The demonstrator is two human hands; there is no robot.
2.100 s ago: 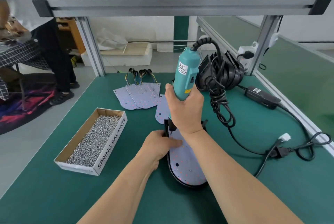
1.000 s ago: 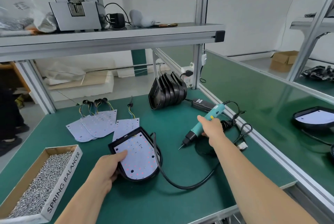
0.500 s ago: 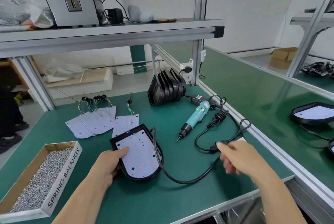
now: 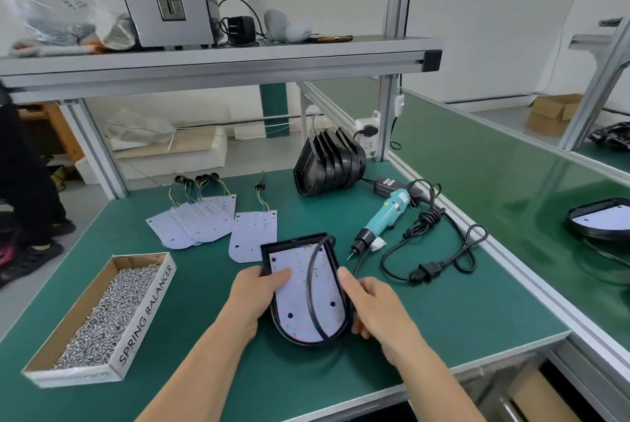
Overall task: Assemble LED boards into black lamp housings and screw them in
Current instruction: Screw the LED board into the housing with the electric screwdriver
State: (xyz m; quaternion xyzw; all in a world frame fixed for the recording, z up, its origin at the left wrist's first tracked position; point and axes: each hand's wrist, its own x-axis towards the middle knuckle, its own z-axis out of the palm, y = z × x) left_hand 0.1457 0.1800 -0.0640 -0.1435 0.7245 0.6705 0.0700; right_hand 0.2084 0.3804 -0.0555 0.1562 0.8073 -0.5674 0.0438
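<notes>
A black lamp housing (image 4: pixel 344 329) with a white LED board (image 4: pixel 296 305) seated inside is held over the green mat. My left hand (image 4: pixel 254 299) grips its left edge, thumb lying on the board. My right hand (image 4: pixel 371 305) grips the right edge. A black cable (image 4: pixel 311 285) lies across the board. The teal electric screwdriver (image 4: pixel 383 213) lies on the mat to the right, held by no hand. Loose LED boards (image 4: pixel 204 220) with wires lie behind. Several empty black housings (image 4: pixel 327 162) are stacked at the back.
A cardboard box of screws (image 4: pixel 102 316) sits at the left. The screwdriver's coiled cord and plug (image 4: pixel 433 251) lie right of the housing, with a power adapter (image 4: pixel 388 184) behind. Another lamp housing (image 4: pixel 600 220) rests on the neighbouring bench. A person stands at far left.
My right hand set the screwdriver down on the mat, then came back and took the housing's right edge. The housing now sits lifted between both hands, cable draped over the board.
</notes>
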